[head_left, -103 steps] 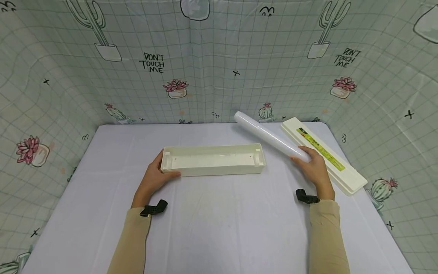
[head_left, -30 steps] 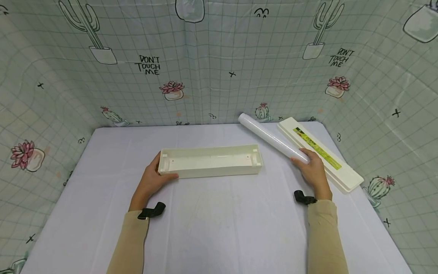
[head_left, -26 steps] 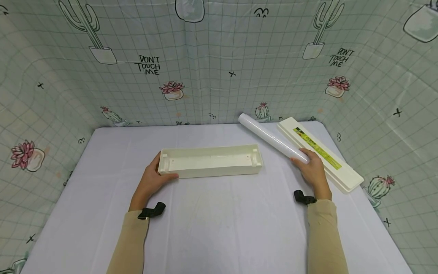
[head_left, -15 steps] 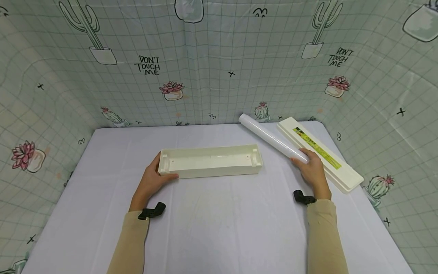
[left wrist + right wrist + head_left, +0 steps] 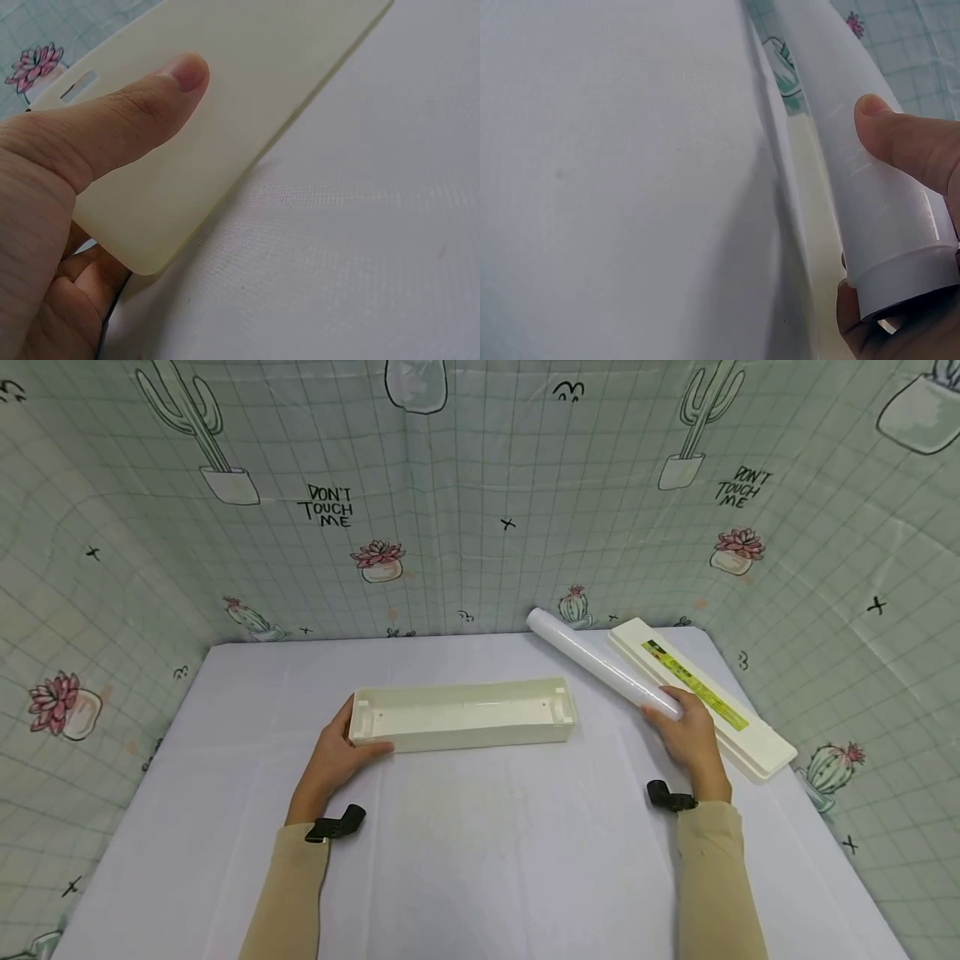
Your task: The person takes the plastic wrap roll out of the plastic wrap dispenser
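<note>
A long cream plastic box, without its cover, sits mid-table with its inside facing up. My left hand grips its left end; in the left wrist view the thumb lies along the box's front wall and the fingers go round behind. To the right, my right hand holds the near end of a roll of cling film, which slants away to the back left. In the right wrist view the roll shows its hollow core end, with the thumb on top and fingers underneath.
A cream lid with a yellow-green label lies slantwise at the table's right edge, just beyond the right hand. White cloth covers the table. Patterned fabric walls rise at the back and both sides.
Compared with the earliest frame, the roll's far end has shifted slightly right. Both hands keep their holds; the whole view drifts slightly, and the box stays in place.
</note>
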